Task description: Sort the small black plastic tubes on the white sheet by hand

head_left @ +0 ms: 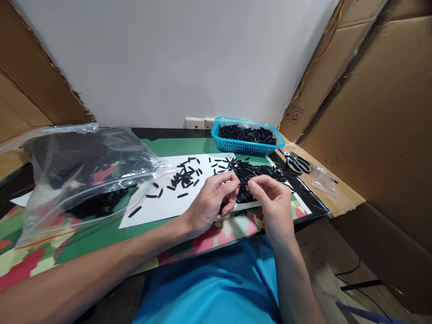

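A small black piece [243, 183] is grasped at its two ends by the hands, just above the near part of a dense pile of similar black pieces [258, 172]. One end is pinched between thumb and forefinger of the left hand [213, 197], whose other fingers are curled inward; the opposite end is gripped by thumb and fingertips of the right hand [277, 204]. The pile is partly hidden by both hands.

To the left of the pile, a looser cluster of black pieces [184, 176] is spread on a white sheet [158, 215], with single pieces scattered around it. Behind the pile, a blue perforated basket [248, 147] is filled with more of the pieces. At the left, a large clear zip bag [130, 155] is laid across the tabletop [313, 203], partly over the sheet; dark contents are seen inside, but their shape cannot be made out.

To the right of the basket, black-and-white scissors [296, 163] are placed near a small clear bag [323, 180]. The tabletop is partly covered by a green mat [162, 147] and is flanked by cardboard panels [378, 112].
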{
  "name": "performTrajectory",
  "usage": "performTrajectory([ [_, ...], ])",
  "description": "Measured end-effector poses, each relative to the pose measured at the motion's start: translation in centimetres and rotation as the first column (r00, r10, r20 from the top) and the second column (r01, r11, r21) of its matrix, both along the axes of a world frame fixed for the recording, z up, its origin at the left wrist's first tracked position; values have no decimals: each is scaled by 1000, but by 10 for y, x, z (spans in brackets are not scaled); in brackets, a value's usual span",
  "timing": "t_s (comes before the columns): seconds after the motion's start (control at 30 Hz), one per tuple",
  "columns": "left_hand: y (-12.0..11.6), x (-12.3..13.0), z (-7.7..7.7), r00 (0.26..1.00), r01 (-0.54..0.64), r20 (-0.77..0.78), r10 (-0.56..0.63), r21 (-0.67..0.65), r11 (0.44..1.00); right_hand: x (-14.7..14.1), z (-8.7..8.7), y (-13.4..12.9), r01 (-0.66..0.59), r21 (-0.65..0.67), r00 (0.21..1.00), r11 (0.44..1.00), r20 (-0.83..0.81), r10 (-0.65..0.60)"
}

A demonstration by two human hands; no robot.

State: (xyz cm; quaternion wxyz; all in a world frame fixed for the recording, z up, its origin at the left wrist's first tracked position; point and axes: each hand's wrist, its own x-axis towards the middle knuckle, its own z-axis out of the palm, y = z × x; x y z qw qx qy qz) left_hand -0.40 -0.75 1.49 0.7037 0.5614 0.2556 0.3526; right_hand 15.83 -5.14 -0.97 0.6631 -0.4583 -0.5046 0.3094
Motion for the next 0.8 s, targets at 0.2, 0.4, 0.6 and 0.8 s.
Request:
performTrajectory([
  [0.2, -1, 0, 1, 999, 24, -21, -24, -2, 1000, -1, -2, -1, -34, 17, 999, 999, -26, 35],
  [0.4, -3, 1, 0, 999, -10, -31, 13, 80, 997, 0, 0, -1, -38, 36, 999, 999, 17, 38],
  [0.6, -2, 0, -4, 998, 27, -58, -20, 129, 991, 0, 2, -3, -75, 41, 997, 996, 38, 74],
  [0.8, -3, -1, -6, 994, 21, -106, 3, 228, 973, -1, 4, -5, -114, 22, 993, 993, -12, 114],
])
